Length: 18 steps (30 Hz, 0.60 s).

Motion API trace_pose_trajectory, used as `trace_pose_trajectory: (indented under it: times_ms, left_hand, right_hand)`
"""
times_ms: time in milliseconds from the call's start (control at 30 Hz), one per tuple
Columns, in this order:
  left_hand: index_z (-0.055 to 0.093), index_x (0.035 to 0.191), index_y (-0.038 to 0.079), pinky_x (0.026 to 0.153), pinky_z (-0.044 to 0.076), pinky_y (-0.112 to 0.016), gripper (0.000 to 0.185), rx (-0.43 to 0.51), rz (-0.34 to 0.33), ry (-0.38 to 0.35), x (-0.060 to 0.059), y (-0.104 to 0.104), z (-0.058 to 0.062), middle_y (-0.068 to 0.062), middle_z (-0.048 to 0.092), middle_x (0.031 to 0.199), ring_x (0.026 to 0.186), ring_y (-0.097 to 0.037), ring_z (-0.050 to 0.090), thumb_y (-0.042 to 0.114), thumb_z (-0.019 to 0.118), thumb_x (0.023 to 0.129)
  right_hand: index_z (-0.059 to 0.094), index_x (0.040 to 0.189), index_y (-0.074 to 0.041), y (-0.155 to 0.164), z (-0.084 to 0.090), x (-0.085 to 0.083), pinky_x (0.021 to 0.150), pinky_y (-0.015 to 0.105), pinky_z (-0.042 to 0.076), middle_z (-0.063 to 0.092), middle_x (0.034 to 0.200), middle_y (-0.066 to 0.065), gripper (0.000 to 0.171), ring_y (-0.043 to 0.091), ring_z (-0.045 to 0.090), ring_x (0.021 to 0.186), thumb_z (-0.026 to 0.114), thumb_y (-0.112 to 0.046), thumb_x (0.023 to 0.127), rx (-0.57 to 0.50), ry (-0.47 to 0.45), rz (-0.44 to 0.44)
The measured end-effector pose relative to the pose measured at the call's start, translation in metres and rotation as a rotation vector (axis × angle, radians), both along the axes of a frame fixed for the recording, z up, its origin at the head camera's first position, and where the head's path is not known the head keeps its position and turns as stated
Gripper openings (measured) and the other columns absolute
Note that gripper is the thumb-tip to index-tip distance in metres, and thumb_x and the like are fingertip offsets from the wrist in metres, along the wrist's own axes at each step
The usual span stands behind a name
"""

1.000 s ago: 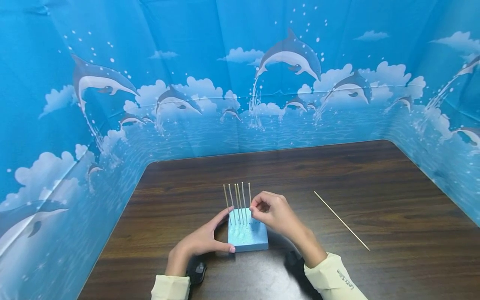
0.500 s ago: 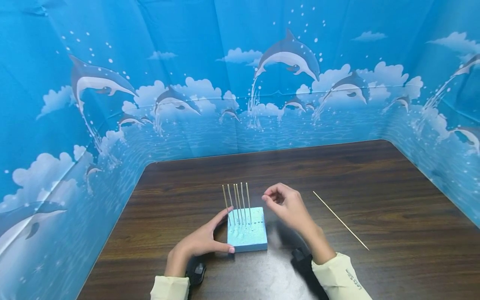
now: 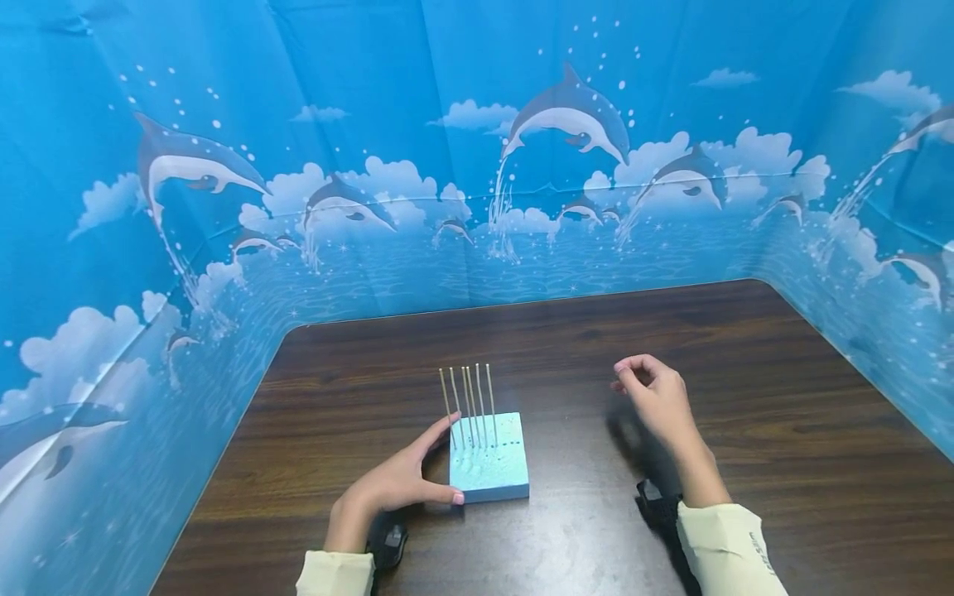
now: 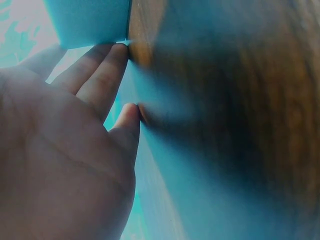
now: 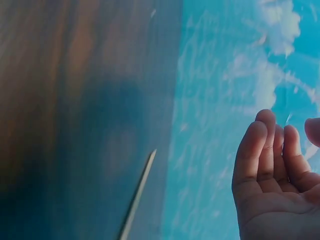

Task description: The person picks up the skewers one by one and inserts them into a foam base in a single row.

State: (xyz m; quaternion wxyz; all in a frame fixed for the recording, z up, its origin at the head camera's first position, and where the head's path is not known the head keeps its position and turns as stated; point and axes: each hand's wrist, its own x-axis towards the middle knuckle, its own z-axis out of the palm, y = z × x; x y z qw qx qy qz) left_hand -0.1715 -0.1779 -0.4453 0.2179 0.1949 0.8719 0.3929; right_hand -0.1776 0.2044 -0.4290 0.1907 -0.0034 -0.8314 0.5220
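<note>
Foam block (image 3: 489,470) is steadied on the tabletop (image 3: 566,339) by the left hand (image 3: 398,484), fingers straight against its side. Six skewers (image 3: 468,403) stand upright in it. Right hand (image 3: 656,397), loosely curled and empty, hovers above a loose skewer (image 5: 137,197). Judged step: fetching it; a fine pinch is called for next.
</note>
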Motion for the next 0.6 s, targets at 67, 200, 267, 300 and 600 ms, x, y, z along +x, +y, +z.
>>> trace_pose_trajectory:
  times_ms: [67,200,267,300,600]
  left_hand:
    - [0.019,0.157,0.039,0.115,0.021,-0.063,0.107,0.003,0.001,-0.001,0.000,0.000,0.000,-0.001,0.019,0.165,0.151,-0.029,0.017,0.048,0.085,0.073]
    - [0.019,0.157,0.040,0.116,0.020,-0.062,0.106,0.002,0.000,-0.005,0.000,-0.001,-0.001,0.002,0.018,0.165,0.151,-0.027,0.016,0.048,0.085,0.073]
    - [0.019,0.156,0.041,0.116,0.020,-0.063,0.106,0.001,0.000,-0.003,0.000,-0.001,-0.001,0.001,0.018,0.165,0.151,-0.027,0.016,0.049,0.085,0.073]
    - [0.020,0.156,0.041,0.115,0.021,-0.063,0.106,0.001,-0.001,-0.001,0.000,-0.001,-0.001,0.001,0.018,0.165,0.151,-0.027,0.016,0.049,0.085,0.073]
    - [0.019,0.158,0.037,0.116,0.021,-0.062,0.108,0.011,-0.005,0.000,0.000,-0.001,0.000,0.002,0.017,0.165,0.151,-0.027,0.016,0.049,0.085,0.073]
  right_hand:
    - [0.066,0.101,0.003,0.010,-0.005,-0.001,0.064,0.013,0.050,0.072,0.090,0.020,0.024,0.004,0.068,0.072,0.058,-0.019,0.100,0.004,-0.024,-0.045]
    - [0.064,0.105,0.002,0.028,-0.012,0.000,0.066,0.010,0.047,0.073,0.095,0.022,0.027,0.006,0.069,0.075,0.057,-0.024,0.101,0.013,-0.069,-0.119]
    - [0.063,0.108,0.002,0.037,-0.014,0.001,0.067,0.009,0.046,0.073,0.096,0.022,0.028,0.005,0.070,0.076,0.056,-0.025,0.101,0.007,-0.080,-0.146]
    - [0.062,0.109,0.002,0.041,-0.016,0.002,0.067,0.008,0.045,0.073,0.096,0.022,0.029,0.004,0.069,0.075,0.056,-0.026,0.101,0.003,-0.086,-0.159]
    - [0.060,0.112,0.003,0.063,-0.027,0.006,0.065,0.013,0.045,0.072,0.098,0.021,0.031,0.000,0.064,0.070,0.055,-0.026,0.101,0.063,-0.167,-0.211]
